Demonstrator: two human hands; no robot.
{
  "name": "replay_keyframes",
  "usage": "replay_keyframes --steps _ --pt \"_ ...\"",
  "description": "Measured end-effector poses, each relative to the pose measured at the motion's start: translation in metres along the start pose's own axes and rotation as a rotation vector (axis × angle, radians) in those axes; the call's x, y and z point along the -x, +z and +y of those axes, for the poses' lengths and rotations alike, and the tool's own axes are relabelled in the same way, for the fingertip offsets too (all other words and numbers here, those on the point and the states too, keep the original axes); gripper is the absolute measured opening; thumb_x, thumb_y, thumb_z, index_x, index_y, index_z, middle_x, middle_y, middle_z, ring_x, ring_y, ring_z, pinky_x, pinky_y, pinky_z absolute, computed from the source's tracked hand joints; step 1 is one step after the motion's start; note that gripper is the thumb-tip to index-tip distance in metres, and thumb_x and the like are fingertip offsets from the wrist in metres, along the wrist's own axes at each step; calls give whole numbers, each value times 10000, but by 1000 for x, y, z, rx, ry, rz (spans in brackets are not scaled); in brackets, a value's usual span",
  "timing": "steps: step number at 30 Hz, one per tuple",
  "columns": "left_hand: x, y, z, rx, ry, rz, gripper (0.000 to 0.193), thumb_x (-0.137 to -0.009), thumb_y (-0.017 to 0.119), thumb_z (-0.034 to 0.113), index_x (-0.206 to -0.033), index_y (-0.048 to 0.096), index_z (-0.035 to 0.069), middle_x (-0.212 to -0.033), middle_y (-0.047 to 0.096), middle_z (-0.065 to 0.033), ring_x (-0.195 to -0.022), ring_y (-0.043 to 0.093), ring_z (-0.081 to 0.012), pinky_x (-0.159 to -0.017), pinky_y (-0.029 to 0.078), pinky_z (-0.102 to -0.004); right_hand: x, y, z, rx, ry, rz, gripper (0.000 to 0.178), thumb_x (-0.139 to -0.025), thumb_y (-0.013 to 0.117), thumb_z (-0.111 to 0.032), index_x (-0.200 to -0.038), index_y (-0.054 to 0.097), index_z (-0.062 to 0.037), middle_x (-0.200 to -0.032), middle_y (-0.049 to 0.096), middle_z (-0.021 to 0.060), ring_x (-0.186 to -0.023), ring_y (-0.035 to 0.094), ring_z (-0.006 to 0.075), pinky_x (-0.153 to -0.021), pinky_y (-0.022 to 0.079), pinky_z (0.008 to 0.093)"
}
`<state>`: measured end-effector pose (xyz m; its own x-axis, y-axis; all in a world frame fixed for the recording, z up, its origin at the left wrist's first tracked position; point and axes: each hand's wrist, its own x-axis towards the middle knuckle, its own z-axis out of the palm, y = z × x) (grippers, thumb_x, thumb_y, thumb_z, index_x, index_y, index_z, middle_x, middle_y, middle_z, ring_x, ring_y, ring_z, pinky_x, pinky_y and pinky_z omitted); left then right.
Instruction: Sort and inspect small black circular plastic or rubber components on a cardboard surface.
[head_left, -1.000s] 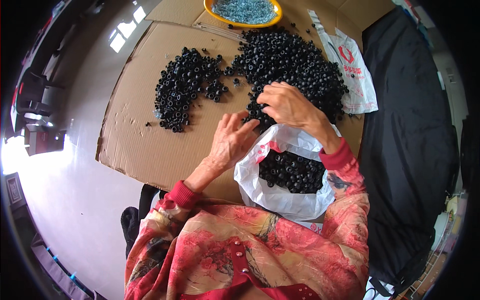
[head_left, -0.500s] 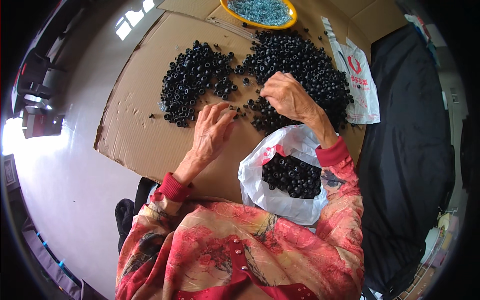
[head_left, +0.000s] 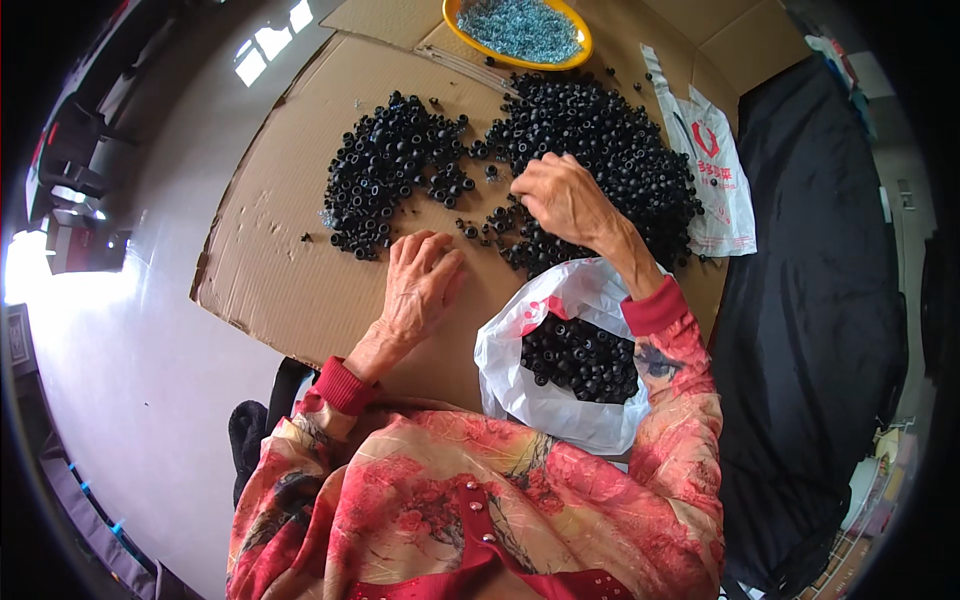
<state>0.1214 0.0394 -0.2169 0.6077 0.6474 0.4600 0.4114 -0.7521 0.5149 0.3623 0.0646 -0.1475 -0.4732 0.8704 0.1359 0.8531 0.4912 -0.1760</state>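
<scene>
Two heaps of small black ring-shaped caps lie on a cardboard sheet (head_left: pixel 275 200). Just below the smaller left heap (head_left: pixel 385 160) is my left hand (head_left: pixel 418 275), its fingers curled down near the cardboard. My right hand (head_left: pixel 565 200) is over the near-left edge of the larger right heap (head_left: pixel 610 120), fingers bent and drawn together. Whatever either hand holds is hidden beneath its fingers. Below my right wrist, an opened white plastic bag (head_left: pixel 505 370) holds more black caps (head_left: pixel 580 360). A few loose caps (head_left: pixel 470 228) lie between my hands.
A yellow bowl (head_left: pixel 455 30) of small clear bluish pieces stands at the far edge. Flattened on the cardboard to the right is another white plastic bag (head_left: pixel 725 215) with red print. Black fabric (head_left: pixel 810 330) covers something along the right side. Grey floor (head_left: pixel 150 370) shows at left.
My left hand has drawn back slightly toward me, away from the loose caps. My right hand has shifted a little to the left over the heap's edge. The whole view has tilted slightly.
</scene>
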Motion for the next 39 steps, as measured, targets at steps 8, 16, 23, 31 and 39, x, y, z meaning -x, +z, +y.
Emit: replay_keyframes --steps 8,16,23,31,39 --pt "2 8 10 55 44 1 267 -704 672 118 -951 592 54 -1025 544 -101 -982 500 -302 -815 398 -429 -22 23 16 -9 24 102 66 -716 556 -44 -757 608 -50 -728 585 73 -728 556 246 -674 429 360" --pt "3 13 9 70 46 9 309 -709 670 133 -996 588 51 -1091 523 -117 -1025 482 -317 -850 386 -443 -17 20 8 -49 -7 3 60 -720 565 -85 -747 615 -64 -731 580 60 -749 540 237 -729 412 355" --pt "-8 24 6 -22 59 -25 319 -707 669 177 -1004 597 85 -1183 491 -118 -1154 405 -328 -946 314 -495 -6 23 2 -101 48 -145 100 -710 608 -113 -790 619 -54 -812 585 74 -803 552 234 -760 411 360" --pt "-3 14 -8 -58 -7 103 236 -711 671 117 -929 598 64 -1132 517 -114 -1124 432 -341 -925 336 -504 -3 31 1 -58 40 -80 116 -708 604 -103 -812 619 -55 -787 587 63 -803 552 233 -759 406 349" --pt "-16 5 2 30 -36 146 219 -705 676 85 -910 604 54 -1057 547 -105 -1051 476 -324 -874 381 -464 -5 23 -1 -171 -12 37 110 -736 629 -114 -826 634 -52 -756 582 54 -748 552 193 -754 419 316"
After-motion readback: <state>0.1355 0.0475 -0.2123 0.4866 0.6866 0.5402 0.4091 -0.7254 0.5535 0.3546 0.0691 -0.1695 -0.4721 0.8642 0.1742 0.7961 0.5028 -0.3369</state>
